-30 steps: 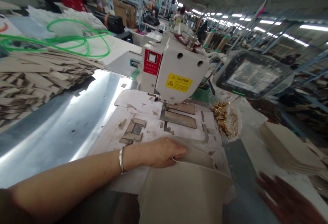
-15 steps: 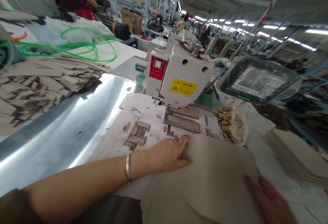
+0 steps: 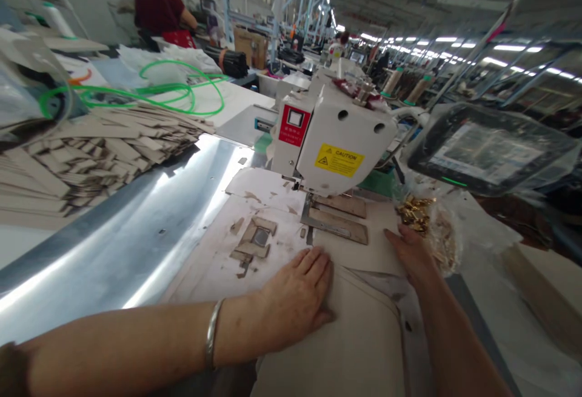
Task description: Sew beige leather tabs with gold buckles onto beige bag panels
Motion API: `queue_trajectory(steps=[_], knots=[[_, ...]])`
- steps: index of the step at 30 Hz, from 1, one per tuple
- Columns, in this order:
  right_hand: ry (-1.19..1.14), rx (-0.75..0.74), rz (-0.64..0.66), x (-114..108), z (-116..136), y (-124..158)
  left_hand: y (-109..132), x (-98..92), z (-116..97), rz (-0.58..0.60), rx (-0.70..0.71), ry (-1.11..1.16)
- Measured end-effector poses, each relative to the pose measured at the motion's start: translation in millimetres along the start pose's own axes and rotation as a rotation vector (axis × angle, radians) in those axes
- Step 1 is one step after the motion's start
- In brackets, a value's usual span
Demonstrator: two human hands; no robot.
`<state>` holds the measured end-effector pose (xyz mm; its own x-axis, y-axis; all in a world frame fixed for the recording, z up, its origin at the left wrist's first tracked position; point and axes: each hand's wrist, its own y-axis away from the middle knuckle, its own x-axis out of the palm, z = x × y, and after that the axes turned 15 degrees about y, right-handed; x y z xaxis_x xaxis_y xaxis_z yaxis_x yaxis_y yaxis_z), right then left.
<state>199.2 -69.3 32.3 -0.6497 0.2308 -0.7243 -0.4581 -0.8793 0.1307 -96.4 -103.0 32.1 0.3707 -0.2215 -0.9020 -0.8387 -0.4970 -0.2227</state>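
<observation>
A beige panel (image 3: 377, 257), leather or fabric, lies on the white work plate, its far part beneath the metal clamp (image 3: 336, 226) of a sewing machine (image 3: 348, 133). More beige panels (image 3: 359, 336) are heaped in front, close to my body. My left hand (image 3: 300, 291) rests with its fingers lying flat at the panel's left near corner, a silver bracelet on the wrist. At the panel's right edge is my right hand (image 3: 413, 254), fingertips and thumb closed on the rim; its underside is hidden.
Beige strips (image 3: 104, 157) are piled at left beside a shiny metal plate (image 3: 150, 251). A bag of gold-coloured parts (image 3: 418, 215) sits right of the machine, below a plastic-wrapped screen (image 3: 482, 148). A panel stack (image 3: 545, 288) stands far right. Another person (image 3: 159, 6) works behind.
A beige panel that was held in front of the machine now lies flat under the clamp. My right hand has moved forward to its right edge; my left hand has turned palm down.
</observation>
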Motion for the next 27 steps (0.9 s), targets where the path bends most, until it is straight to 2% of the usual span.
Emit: queue_trajectory(steps=[6,15,18,21,23,27], knots=[[0.078,-0.005,0.023,20,10,-14,2,2.6,5,0.066,-0.123,0.024],[0.328,-0.105,-0.082,24,-8,-27,-4,0.5,7,0.086,-0.14,0.031],[0.423,-0.136,-0.179,22,-8,-27,-8,-3.4,11,0.076,-0.134,0.051],[0.465,-0.275,-0.313,13,-7,-9,-11,-7.0,17,0.047,-0.102,0.094],[0.49,-0.454,-0.321,5,-8,16,-12,-7.9,21,0.028,-0.077,0.12],[0.629,-0.772,-0.063,2,-18,72,-13,-6.9,24,-0.004,-0.066,0.13]])
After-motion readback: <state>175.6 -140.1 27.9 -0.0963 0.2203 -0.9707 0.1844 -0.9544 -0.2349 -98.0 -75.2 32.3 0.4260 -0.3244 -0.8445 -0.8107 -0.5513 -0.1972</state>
